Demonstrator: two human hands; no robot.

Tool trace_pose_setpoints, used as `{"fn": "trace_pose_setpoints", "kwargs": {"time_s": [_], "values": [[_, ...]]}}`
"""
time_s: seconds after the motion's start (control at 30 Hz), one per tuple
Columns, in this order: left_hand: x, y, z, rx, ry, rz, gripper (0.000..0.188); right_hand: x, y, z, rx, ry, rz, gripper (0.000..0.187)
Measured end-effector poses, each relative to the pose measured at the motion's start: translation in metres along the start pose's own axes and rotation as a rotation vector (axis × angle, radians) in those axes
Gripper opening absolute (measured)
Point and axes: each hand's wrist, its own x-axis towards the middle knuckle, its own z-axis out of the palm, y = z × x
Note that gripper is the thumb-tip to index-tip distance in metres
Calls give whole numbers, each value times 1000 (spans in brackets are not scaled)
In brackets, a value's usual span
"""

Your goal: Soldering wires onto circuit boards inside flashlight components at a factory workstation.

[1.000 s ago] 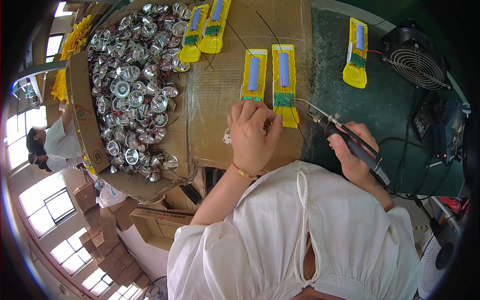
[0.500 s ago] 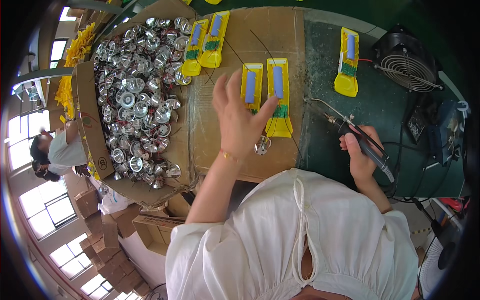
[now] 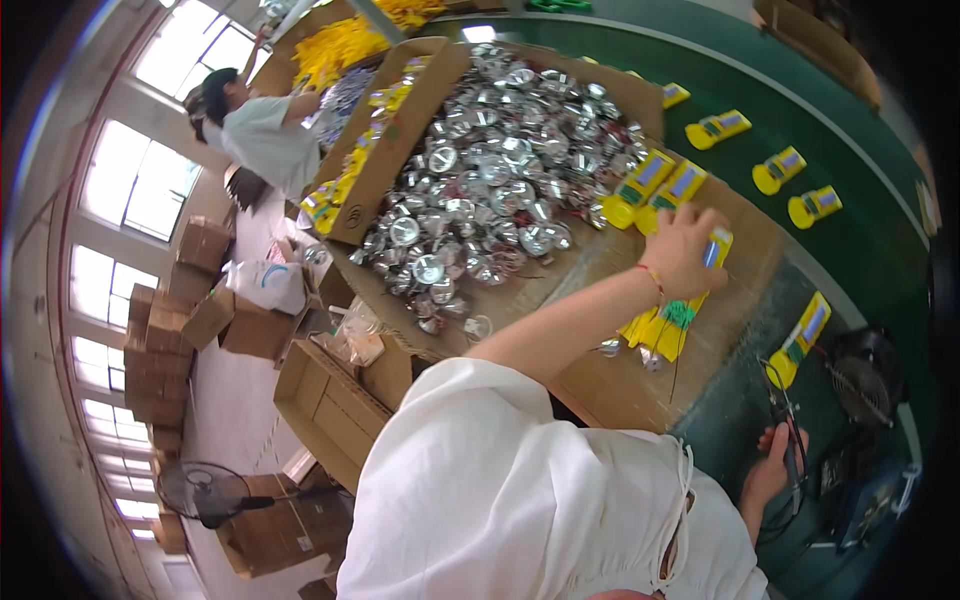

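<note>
My left hand [image 3: 684, 258] is over the cardboard-covered part of the bench, fingers bent and thumb apart from them. It covers part of a yellow casing [image 3: 720, 240] with a blue-violet cylinder in it. Whether its fingertips touch this casing I cannot tell. Just below the hand lies the lower end of a yellow casing [image 3: 672, 335] with a green circuit board and thin wires. Two more yellow casings [image 3: 641, 185] lie just beyond my fingers. My right hand [image 3: 766, 468] is closed round a soldering iron [image 3: 792, 452], its tip pointing away from me beside another yellow casing [image 3: 800, 340].
A large carton [image 3: 352, 215] full of shiny round reflectors [image 3: 500, 170] stands left of the casings. Several casings [image 3: 780, 168] lie on the green surface beyond. A black fan [image 3: 865, 375] sits at the right. A co-worker [image 3: 265, 135] is at the far left, past stacked boxes [image 3: 155, 350].
The view has swung left and tilted, bringing in the co-worker and more of the room. My left hand has moved farther over the casings, fingers more bent. The right hand still holds the soldering iron.
</note>
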Motion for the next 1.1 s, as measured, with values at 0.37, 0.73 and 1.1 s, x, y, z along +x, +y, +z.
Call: {"fn": "trace_pose_setpoints", "kwargs": {"time_s": [0.37, 0.73, 1.1], "values": [[3, -186, -438, 652, 822, -661, 85, 7, -17, 54, -32, -107, -22, 16], [-11, -508, -471, -52, 501, -670, 71, -2, -42, 87, -103, -32, 125, 13], [152, -153, -334, 715, 677, 291, 49, 13, -21, 79, 44, -59, 105, 15]]}}
